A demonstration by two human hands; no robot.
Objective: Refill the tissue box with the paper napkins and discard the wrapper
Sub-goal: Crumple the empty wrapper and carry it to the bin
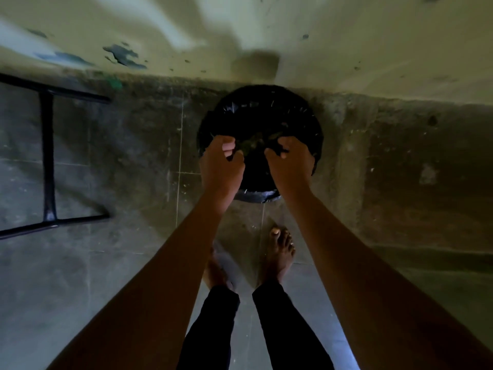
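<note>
I look straight down at a round black bin (260, 108) lined with a black bag, standing on the floor against the wall. Both my hands hover over its near half. My left hand (221, 162) and my right hand (289, 162) have their fingers curled, pinching the two ends of a thin crumpled wrapper (253, 144). The wrapper looks dark greenish in the dim light and hangs above the bin's opening. Neither the tissue box nor any napkins are in view.
A black metal frame of a stool or table (48, 156) stands on the floor at the left. The stained wall (266, 36) rises right behind the bin. My bare feet (278, 252) stand on the concrete floor just short of the bin.
</note>
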